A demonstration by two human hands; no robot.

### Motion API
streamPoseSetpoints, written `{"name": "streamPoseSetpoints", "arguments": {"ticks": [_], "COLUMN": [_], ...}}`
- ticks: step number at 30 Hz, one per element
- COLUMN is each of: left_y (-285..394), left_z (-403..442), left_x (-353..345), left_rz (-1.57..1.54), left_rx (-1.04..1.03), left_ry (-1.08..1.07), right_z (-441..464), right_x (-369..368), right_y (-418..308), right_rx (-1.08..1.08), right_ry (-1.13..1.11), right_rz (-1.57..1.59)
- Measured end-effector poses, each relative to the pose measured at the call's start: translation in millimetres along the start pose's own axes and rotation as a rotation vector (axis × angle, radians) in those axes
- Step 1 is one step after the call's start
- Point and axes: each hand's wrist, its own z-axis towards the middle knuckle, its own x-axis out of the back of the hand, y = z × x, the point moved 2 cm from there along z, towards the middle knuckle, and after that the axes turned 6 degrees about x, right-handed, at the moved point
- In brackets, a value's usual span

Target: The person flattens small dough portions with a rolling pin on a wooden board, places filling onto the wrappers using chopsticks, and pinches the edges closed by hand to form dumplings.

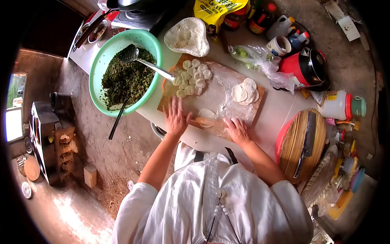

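Note:
My left hand (176, 117) lies with fingers stretched and apart over the left front of a floured wooden board (221, 81). My right hand (238, 131) rests palm down at the front right, its fingers spread too. Between them runs a wooden rolling pin (209, 122), its ends seemingly under my palms. The pin crosses a thin round dough wrapper (207, 114). Several small flattened dough pieces (189, 77) sit at the board's back left. A pile of rolled wrappers (245, 92) lies at its right.
Left of the board stands a green basin (94, 87) of dark green filling with a metal ladle (156, 69). Behind is a flour bowl (187, 36). To the right are a plastic bag (264, 61), a red pot (293, 69) and a cleaver (307, 138) on a round slatted lid (290, 142).

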Motion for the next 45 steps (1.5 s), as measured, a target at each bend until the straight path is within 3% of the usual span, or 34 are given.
{"name": "streamPoseSetpoints", "arguments": {"ticks": [1,4,7,11,14,15,17,19,21,23,25,27,30,41,44,45], "left_y": [3.9,14.9,50.9,72.9,71.5,69.2,65.9,57.8,42.6,32.4,29.4,28.8,37.1,23.0,30.6,33.1], "left_z": [5.3,4.8,-12.9,-14.6,-19.7,-18.3,-23.4,-29.3,-33.7,-41.1,-43.0,-33.0,4.5,-48.0,-22.4,-16.6], "left_x": [2.5,4.8,3.1,-9.0,-36.1,-31.8,-19.9,-1.7,9.0,1.5,-3.5,-12.6,-14.7,-1.5,-2.2,-2.2], "left_rz": [0.001,-0.241,-0.304,-0.285,-0.387,-0.389,-0.178,-0.165,-0.386,-0.316,-0.194,-0.16,-0.119,-0.094,-0.126,-0.121], "left_rx": [-0.002,0.14,0.136,0.017,-0.433,-0.438,-0.715,-0.612,-0.329,-0.311,-0.231,-0.226,-0.135,-0.352,-0.338,-0.356], "left_ry": [0.001,0.202,-0.062,-0.193,-0.276,-0.274,-0.221,-0.289,-0.205,-0.185,-0.279,-0.308,-0.145,-0.408,-0.22,-0.153], "right_z": [3.4,6.5,-3.5,-12.1,-23.1,-26.2,-32.8,-33.4,-30.0,-23.0,-8.6,8.0,23.8,-15.5,16.8,31.0], "right_x": [-3.3,10.0,17.9,30.1,31.2,33.3,39.6,47.5,51.7,46.4,43.0,29.0,25.1,21.9,23.6,21.8], "right_y": [3.5,5.6,18.4,25.9,29.5,31.0,33.1,34.3,33.7,32.9,22.0,19.7,19.7,-4.8,-2.8,-5.1], "right_rx": [0.0,-0.109,-0.223,-0.354,-0.398,-0.376,-0.317,-0.258,-0.081,-0.031,0.167,0.147,0.085,0.103,0.013,0.014], "right_ry": [0.003,0.327,0.423,0.406,0.36,0.351,0.308,0.265,0.224,0.207,0.163,0.095,0.159,0.062,0.367,0.368], "right_rz": [0.0,0.161,0.194,0.149,0.117,0.101,0.069,0.043,0.02,-0.004,-0.024,0.0,-0.089,-0.098,0.13,0.127]}}
